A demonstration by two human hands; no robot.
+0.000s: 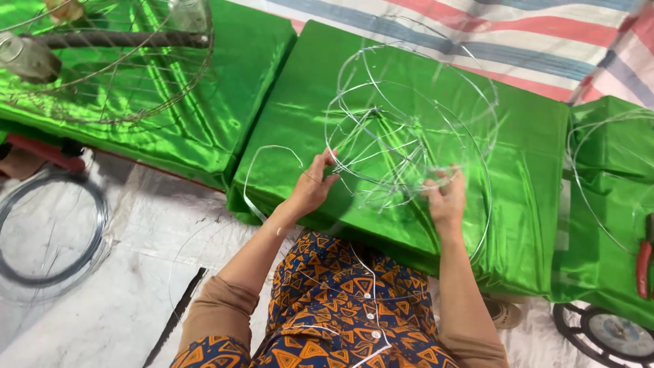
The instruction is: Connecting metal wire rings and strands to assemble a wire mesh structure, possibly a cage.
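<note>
A round cage-like frame of thin silvery wire (pixel 409 116) rests on a stack of shiny green fabric (pixel 524 157) in front of me. My left hand (pixel 315 182) pinches the frame's left rim. At the frame's lower right, my right hand (pixel 446 197) grips the rim, fingers curled around the wire. A loose loop of flat silvery wire (pixel 262 174) trails off the green stack just left of my left hand.
Another green fabric stack (pixel 204 88) lies at the upper left with a larger wire cage (pixel 109 61) on it. A coil of dark wire (pixel 51 228) sits on the plastic-covered floor at left. Red-handled pliers (pixel 643 262) and wire hoops lie on green fabric at right.
</note>
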